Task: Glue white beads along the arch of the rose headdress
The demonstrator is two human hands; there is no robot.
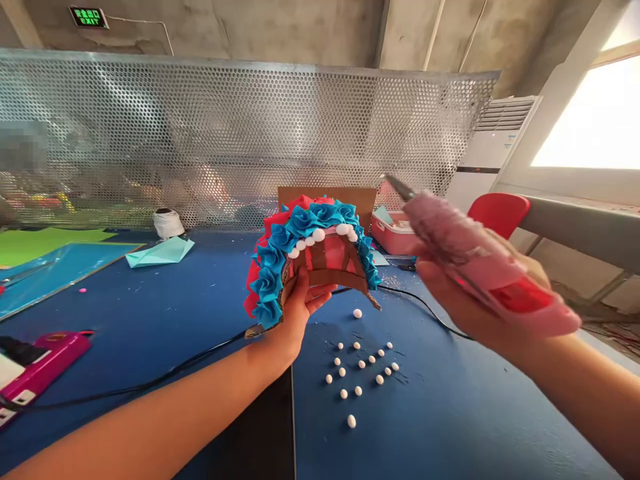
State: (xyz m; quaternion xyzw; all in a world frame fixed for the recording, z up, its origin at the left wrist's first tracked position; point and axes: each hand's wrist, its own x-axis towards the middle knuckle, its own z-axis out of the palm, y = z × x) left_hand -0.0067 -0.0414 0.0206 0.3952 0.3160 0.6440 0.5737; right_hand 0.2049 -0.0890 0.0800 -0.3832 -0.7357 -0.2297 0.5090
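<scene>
My left hand (295,303) grips the inner side of a curved cardboard headpiece (327,280), raised above the table. Blue paper flowers (270,283) line its front edge, with red paper (254,283) behind them. White balls (319,235) sit along the inner rim in two groups, with a gap between them near the top. Wrapped round a pink hot glue gun (475,260), my right hand (450,303) holds it up to the right of the headpiece. The gun's metal nozzle points up and left, apart from the headpiece. Several loose white balls (361,364) lie on the table below.
A black cable (165,377) crosses the blue table (200,427) under the headpiece. At the left are a magenta power strip (60,357), coloured sheets (60,273) and folded light-blue paper (160,253). A pink basket (395,237) stands behind, before a perforated metal screen (250,127).
</scene>
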